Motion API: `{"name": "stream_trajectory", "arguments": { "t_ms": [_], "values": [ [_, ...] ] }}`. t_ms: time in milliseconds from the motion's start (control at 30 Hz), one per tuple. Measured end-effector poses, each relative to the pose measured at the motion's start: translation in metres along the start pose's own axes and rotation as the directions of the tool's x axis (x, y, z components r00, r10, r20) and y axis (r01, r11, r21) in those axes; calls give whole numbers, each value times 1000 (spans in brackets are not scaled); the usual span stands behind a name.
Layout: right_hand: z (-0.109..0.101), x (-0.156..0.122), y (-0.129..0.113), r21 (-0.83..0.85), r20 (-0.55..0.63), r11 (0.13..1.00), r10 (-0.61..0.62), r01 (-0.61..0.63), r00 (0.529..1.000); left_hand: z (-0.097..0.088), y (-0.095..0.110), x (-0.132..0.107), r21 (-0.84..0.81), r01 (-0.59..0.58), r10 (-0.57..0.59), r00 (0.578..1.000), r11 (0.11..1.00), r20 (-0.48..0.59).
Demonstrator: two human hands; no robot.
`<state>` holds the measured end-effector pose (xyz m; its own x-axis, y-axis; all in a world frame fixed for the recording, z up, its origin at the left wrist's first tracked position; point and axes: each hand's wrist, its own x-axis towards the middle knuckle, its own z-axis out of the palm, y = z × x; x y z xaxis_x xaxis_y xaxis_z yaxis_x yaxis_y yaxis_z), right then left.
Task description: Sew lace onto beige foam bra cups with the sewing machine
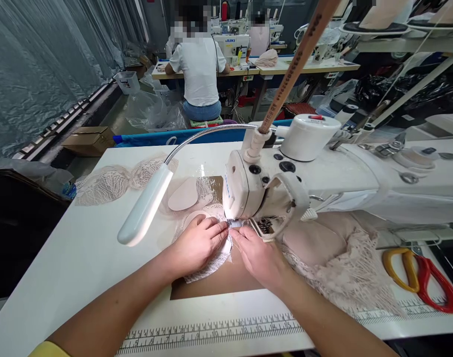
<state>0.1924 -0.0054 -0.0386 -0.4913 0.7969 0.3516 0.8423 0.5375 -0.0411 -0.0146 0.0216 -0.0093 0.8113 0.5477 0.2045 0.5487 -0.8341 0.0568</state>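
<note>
A piece of pale lace fabric (210, 266) with a curved edge lies under the head of a white sewing machine (244, 186). My left hand (201, 243) rests on it from the left, fingers bent and pressed together close to the needle area. From the right, my right hand (261, 253) pinches the fabric's edge, its fingertips almost meeting the left ones. The needle and presser foot are mostly hidden by the machine head and my fingers. Beneath the lace is a brown sheet (233, 282) on the white table (81, 263).
A lamp (146, 206) on a bendy neck arches over the left side. Lace cups (107, 183) lie at the back left. More lace fabric (345, 263) and scissors (429, 277) are at right. A printed ruler (211, 334) runs along the front. Another person (200, 69) sits beyond.
</note>
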Motion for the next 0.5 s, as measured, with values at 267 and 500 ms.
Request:
{"name": "stream_trajectory", "arguments": {
  "t_ms": [267, 500],
  "values": [
    [-1, -1, 4, 85, -19, 996, -14, 16, 1000, 3, -6, 2, -15, -9, 9, 1000, 1000, -18],
    [-10, 2, 4, 117, 60, 993, 0, -7, 998, 3, -9, 2, -22, 48, -47, 999, 999, 24]
  ]
}}
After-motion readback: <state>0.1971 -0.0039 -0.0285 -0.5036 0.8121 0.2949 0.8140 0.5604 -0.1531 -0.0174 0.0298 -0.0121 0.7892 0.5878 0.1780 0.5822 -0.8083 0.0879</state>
